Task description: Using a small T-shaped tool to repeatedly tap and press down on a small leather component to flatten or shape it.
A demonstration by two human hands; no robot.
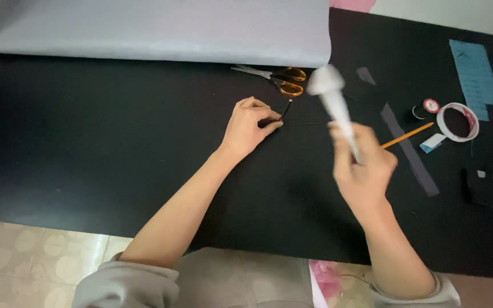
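Black tabletop (pixel 87 142) w/ grey sheet (pixel 155 28), tiled floor (pixel 29 256) below

Left hand (pixel 247 126) rests palm-down, fingers (pixel 269 126) pinched; right hand (pixel 363 168) is raised, fingers curled tight.

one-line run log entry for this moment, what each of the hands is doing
left hand: pinches thin black strip on black sheet | right hand: grips blurred white tool raised above sheet | scissors: lying beyond left hand
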